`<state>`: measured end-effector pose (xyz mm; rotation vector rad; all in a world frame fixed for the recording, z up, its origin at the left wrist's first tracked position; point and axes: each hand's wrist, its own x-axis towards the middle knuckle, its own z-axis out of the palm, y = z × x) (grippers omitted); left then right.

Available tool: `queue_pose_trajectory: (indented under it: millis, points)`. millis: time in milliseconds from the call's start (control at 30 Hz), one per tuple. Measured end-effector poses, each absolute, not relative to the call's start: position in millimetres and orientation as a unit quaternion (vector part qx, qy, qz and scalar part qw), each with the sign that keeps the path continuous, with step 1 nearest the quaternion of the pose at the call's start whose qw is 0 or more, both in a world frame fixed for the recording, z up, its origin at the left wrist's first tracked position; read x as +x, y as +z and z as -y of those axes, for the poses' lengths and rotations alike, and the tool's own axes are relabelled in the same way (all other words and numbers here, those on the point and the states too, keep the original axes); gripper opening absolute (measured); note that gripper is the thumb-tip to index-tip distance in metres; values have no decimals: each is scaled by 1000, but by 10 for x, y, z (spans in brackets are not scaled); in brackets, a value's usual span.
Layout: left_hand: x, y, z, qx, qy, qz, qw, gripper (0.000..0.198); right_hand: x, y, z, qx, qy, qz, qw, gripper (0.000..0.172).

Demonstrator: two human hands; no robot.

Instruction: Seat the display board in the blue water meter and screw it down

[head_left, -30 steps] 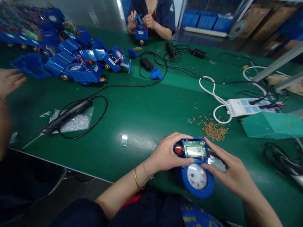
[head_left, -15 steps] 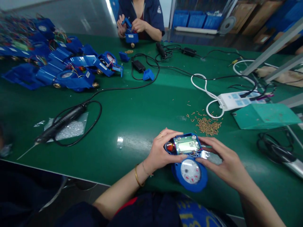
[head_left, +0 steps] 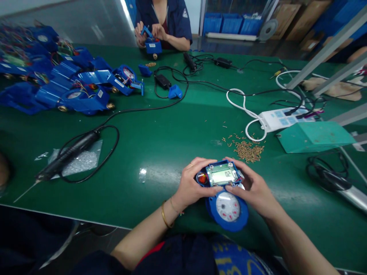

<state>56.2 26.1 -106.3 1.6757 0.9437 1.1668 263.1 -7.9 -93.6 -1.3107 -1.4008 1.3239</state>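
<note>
A blue water meter (head_left: 211,209) rests at the table's near edge, its round white dial (head_left: 228,206) towards me. Above the dial, its uncovered housing shows a circuit board with a lit digital display (head_left: 223,177). My left hand (head_left: 192,180) grips the left side, thumb along the lower edge of the display housing. From the right, my right hand (head_left: 252,186) closes round the housing, thumb at its lower edge and fingers over the far corner. A small piece of clear plastic (head_left: 142,175) lies left of my hands. Just beyond the meter is a pile of small brass-coloured screws (head_left: 249,151).
An electric screwdriver (head_left: 69,156) lies at left on a bag of clear parts (head_left: 86,160). Blue meters (head_left: 83,97) crowd the far left. A power strip (head_left: 278,119), teal box (head_left: 315,138) and silver-black tool (head_left: 344,187) stand right. Opposite, a co-worker's hands (head_left: 159,31) hold another meter.
My right hand has moved left and closed onto the housing, its fingers now over the far corner. The view has shifted slightly. The meter stays between my hands.
</note>
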Motion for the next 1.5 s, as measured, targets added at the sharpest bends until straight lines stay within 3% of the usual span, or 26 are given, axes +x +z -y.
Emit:
queue_pose_trajectory:
  millis: [133, 233, 400, 567, 867, 1067, 1500]
  points:
    - [559, -1091, -274, 673, 461, -379, 437, 62, 2637, -966, 42, -511, 576, 493, 405, 69]
    - [553, -1099, -288, 672, 451, -381, 446, 63, 2672, -919, -87, -513, 581, 519, 360, 73]
    - [536, -1061, -313, 677, 442, -373, 456, 61, 2752, -763, -492, -485, 609, 569, 265, 40]
    - [507, -1018, -321, 679, 416, -373, 476, 59, 2757, -690, -733, -465, 625, 593, 206, 29]
    - [487, -927, -292, 684, 374, -393, 487, 56, 2760, -759, -553, -497, 636, 547, 221, 31]
    - [485, -978, -308, 683, 385, -389, 484, 57, 2759, -809, -457, -497, 662, 503, 247, 41]
    - [499, -1104, -309, 678, 416, -384, 469, 59, 2745, -862, -411, -440, 705, 481, 278, 40]
